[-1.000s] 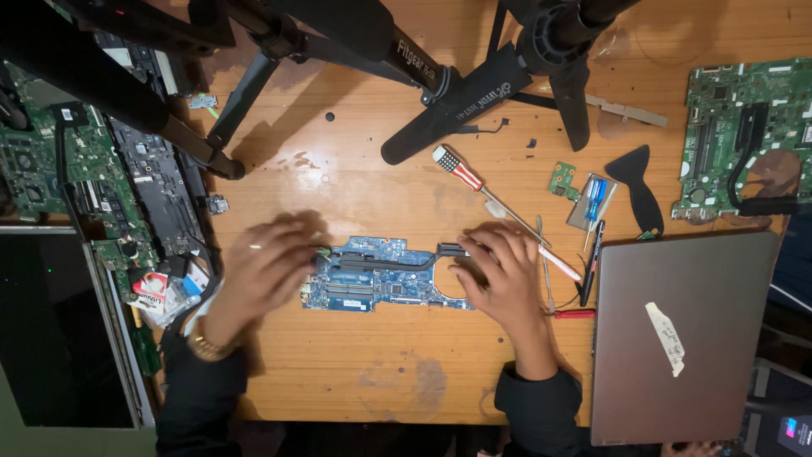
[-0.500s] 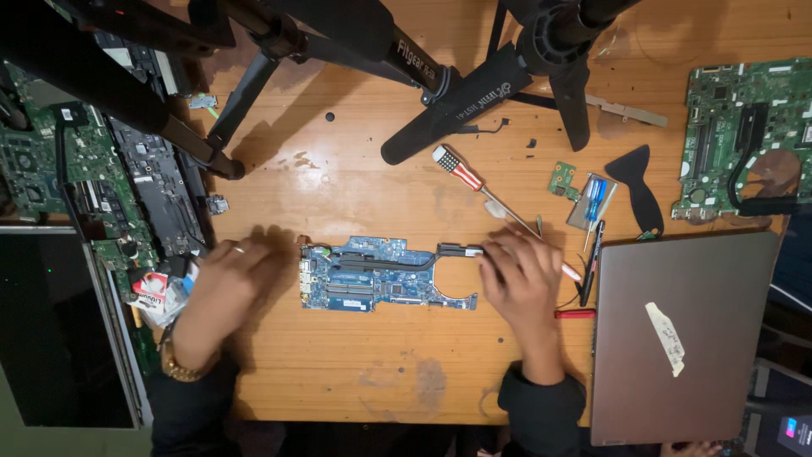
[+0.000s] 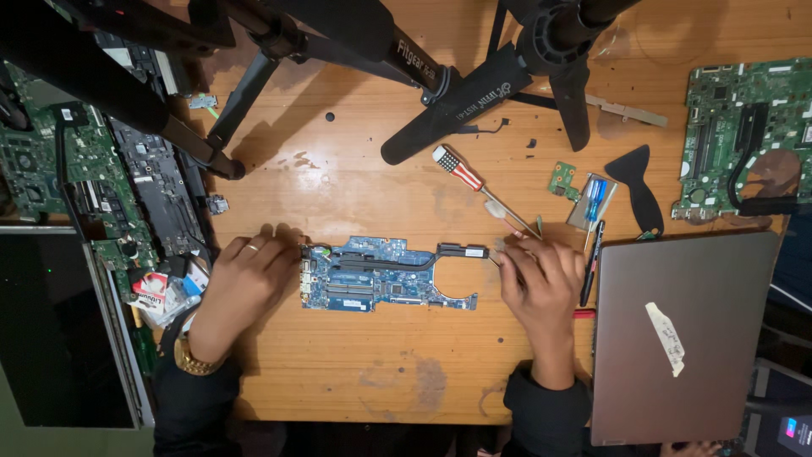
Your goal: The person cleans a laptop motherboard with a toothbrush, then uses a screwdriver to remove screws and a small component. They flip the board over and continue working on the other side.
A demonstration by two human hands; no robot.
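A blue laptop motherboard [image 3: 372, 283] with a black heat pipe [image 3: 423, 256] lies flat in the middle of the wooden table [image 3: 364, 372]. My left hand [image 3: 245, 283] rests flat on the table, fingers apart, with its fingertips at the board's left edge. My right hand [image 3: 541, 283] is at the right end of the heat pipe with its fingertips bunched there. Whether it grips anything is unclear. A screwdriver with a red-and-white striped handle [image 3: 457, 167] lies just above the right hand, its tip pointing towards the fingers.
Black tripod legs [image 3: 474, 93] cross the top of the table. Green circuit boards lie at far left [image 3: 34, 169] and far right [image 3: 736, 135]. A closed grey laptop [image 3: 677, 338] sits at the right, with a black pry tool [image 3: 639, 190] and a pen [image 3: 589, 262] beside it. A screen panel [image 3: 51, 338] lies at the left.
Both hands have come off the top of the motherboard. The left hand slid to its left edge and the right hand to the end of the heat pipe.
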